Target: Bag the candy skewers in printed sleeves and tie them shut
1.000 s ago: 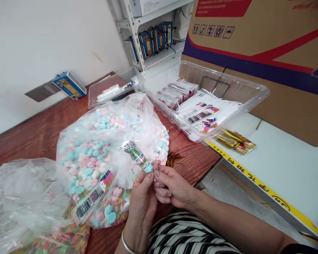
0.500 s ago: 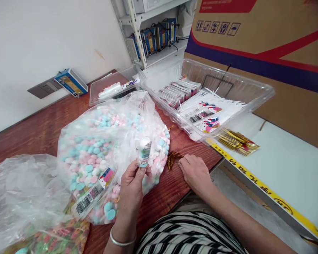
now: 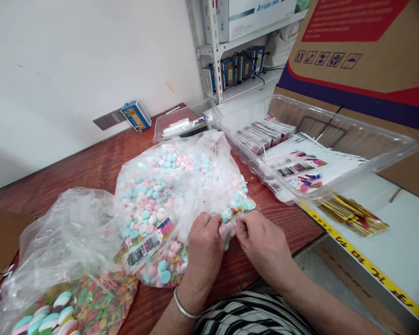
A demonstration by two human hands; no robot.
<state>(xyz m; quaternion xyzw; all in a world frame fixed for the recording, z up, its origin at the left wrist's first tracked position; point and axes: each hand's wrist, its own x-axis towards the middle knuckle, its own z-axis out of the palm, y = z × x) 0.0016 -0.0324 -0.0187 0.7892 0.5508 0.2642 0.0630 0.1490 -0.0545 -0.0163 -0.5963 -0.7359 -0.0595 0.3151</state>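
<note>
A small printed candy packet (image 3: 238, 209) is being pinched at lower centre of the frame, the left hand (image 3: 204, 242) and right hand (image 3: 261, 242) both closed on its near end. It is being held just over the large clear bag of pastel candies (image 3: 160, 195), which is lying on the wooden table (image 3: 73, 172). A second bag of mixed sweets (image 3: 66, 298) is sitting at lower left. A clear tray of printed sleeves (image 3: 387, 144) is standing at right, gold twist ties (image 3: 349, 214) lying beside it.
</note>
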